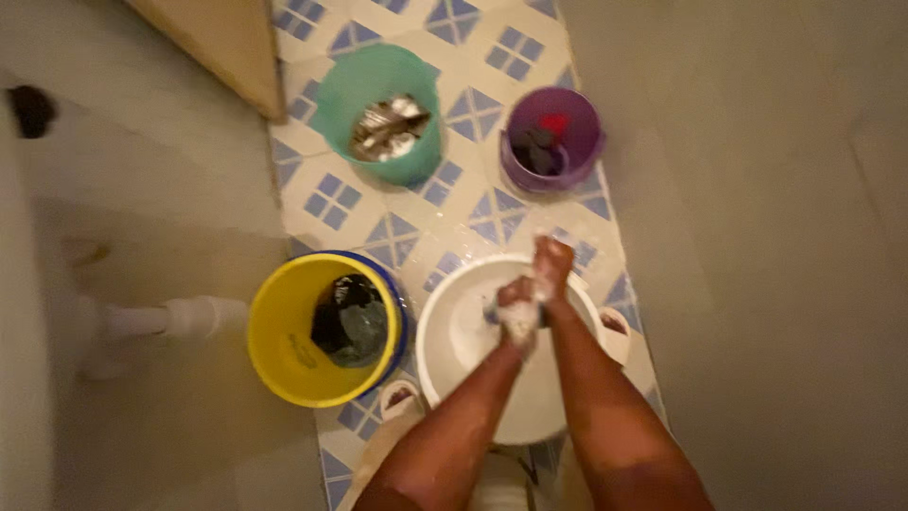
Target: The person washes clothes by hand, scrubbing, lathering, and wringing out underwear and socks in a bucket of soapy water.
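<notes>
Scrubbing a soapy cloth [518, 320], left hand [515, 293] and right hand [551, 265] clenched on it, over the white basin [454, 331]. Beyond the basin, more laundry waiting in yellow bucket [284, 350], green bucket [416, 161], purple bucket [586, 142].

Three buckets, yellow [284, 355], green [378, 114], purple [553, 142]; one white basin [454, 331]; two hands.

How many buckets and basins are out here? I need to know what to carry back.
4: green bucket top centre, purple bucket top right, yellow bucket lower left, white basin under the hands. None seems hidden.

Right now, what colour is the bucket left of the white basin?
Yellow, with a blue rim edge: the bucket beside the white basin, seen in the head view.
</notes>
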